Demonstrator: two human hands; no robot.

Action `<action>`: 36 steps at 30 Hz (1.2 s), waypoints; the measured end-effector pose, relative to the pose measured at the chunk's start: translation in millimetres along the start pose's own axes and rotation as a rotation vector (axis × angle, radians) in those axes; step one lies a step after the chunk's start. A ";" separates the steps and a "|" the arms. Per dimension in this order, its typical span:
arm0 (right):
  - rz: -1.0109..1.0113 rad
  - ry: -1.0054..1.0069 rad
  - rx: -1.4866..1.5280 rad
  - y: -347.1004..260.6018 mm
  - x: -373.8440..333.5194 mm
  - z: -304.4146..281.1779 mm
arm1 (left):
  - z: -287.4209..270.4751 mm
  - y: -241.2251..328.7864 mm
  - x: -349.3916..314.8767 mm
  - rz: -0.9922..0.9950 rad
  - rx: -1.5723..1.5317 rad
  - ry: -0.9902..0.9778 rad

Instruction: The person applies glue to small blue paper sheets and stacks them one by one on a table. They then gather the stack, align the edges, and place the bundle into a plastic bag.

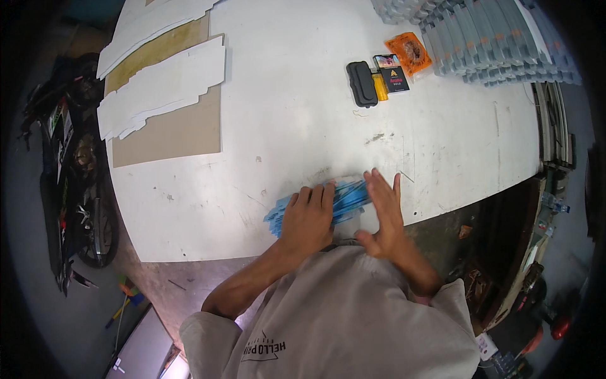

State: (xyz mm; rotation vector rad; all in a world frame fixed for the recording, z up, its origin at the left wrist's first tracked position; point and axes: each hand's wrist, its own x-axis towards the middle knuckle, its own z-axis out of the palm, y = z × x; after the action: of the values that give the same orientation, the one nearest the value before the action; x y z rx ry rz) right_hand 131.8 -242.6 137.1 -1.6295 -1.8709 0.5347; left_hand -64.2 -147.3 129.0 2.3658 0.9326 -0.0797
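A bundle of thin blue strips lies at the near edge of the white table, just in front of my body. My left hand rests over its left part, fingers bent down around it, so much of the bundle is hidden under the palm. Frayed strip ends stick out to the left of that hand. At the bundle's right end, my right hand is held upright with fingers stretched out and thumb apart, its palm side against or very near the strip ends.
White cut sheets lie over brown board at the far left. A black case, yellow lighter, dark pack and orange packet sit far right. Stacked clear plastic pieces fill the corner. A motorbike stands left.
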 end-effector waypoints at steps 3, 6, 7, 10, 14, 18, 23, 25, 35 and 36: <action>0.058 -0.229 -0.208 -4.9 -1.6 16.8 | 10.8 -0.4 0.4 0.057 -0.032 -0.038; 0.098 -0.347 -0.303 -0.7 -8.4 31.3 | 21.2 1.9 -7.0 0.105 0.084 0.129; 0.090 -0.349 -0.305 0.3 -9.4 32.3 | 19.9 1.9 -7.3 0.111 0.093 0.136; 0.077 -0.382 -0.344 -0.5 -5.3 27.0 | -0.3 -0.5 -5.7 0.120 0.019 0.090; 0.083 -0.429 -0.288 -8.6 5.5 9.3 | -45.7 -40.2 21.6 0.145 -0.452 -0.182; -0.012 -0.267 -0.154 -34.3 20.3 22.5 | -51.4 -75.3 44.0 0.047 -0.795 -0.322; -0.059 -0.378 -0.210 -26.8 28.6 58.1 | -43.5 -90.7 46.9 -0.082 -0.956 -0.385; -0.051 -0.389 -0.233 -41.0 35.2 51.2 | -43.7 -93.5 47.4 -0.080 -0.954 -0.398; -0.164 -0.465 -0.148 -36.1 29.5 63.3 | -38.6 -98.7 36.6 -0.024 -1.024 -0.324; -0.185 -0.460 -0.101 -33.5 30.5 60.4 | -36.2 -98.8 34.7 0.008 -1.070 -0.270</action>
State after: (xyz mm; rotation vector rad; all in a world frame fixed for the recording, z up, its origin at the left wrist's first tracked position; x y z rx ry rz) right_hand 64.5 -213.3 119.3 -1.4590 -2.3886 0.7964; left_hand -106.9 -49.1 100.3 1.3232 0.5958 0.0867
